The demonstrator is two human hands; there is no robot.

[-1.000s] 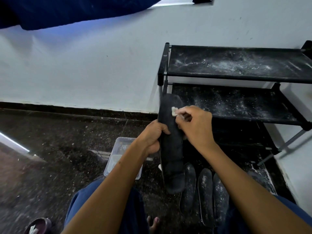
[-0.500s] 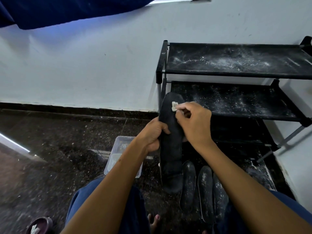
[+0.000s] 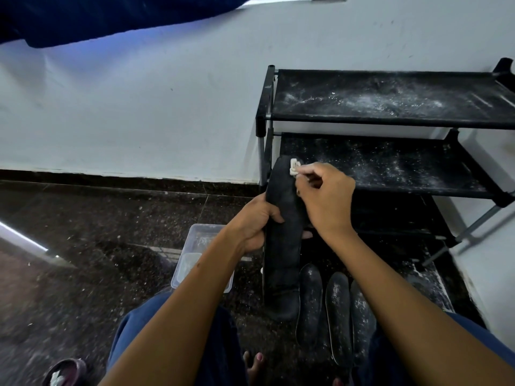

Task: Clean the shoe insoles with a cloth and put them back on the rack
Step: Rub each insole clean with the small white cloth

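Insole in hand: I hold the black insole (image 3: 282, 240) upright in front of the rack (image 3: 390, 119), its toe end level with the rack's middle shelf, its heel end hanging down toward the floor.
Left hand: my left hand (image 3: 255, 222) is wrapped round the insole's left edge near its middle — thumb on the face, fingers behind.
Right hand: my right hand (image 3: 324, 196) is closed in a pinch on a small pale cloth (image 3: 294, 168), pressing it to the toe end of the insole.
Handling: I judge it light, thin and bendy — it sags a little below my grip, so the middle is the right place to hold it, with the left hand backing the spot I rub. The fabric face looks grippy, not slippery, and nothing about it is fragile.
Waiting insoles: three more dusty insoles (image 3: 338, 313) lie side by side on the floor in front of the rack's foot, just right of the held one's heel.
Tub: a clear plastic tub (image 3: 195, 257) sits on the floor left of the rack.
Change: against a second ago the cloth has worked a little further up toward the toe tip; my left grip is unchanged.
Rack: its shelves are speckled with white powder and carry no insole yet.
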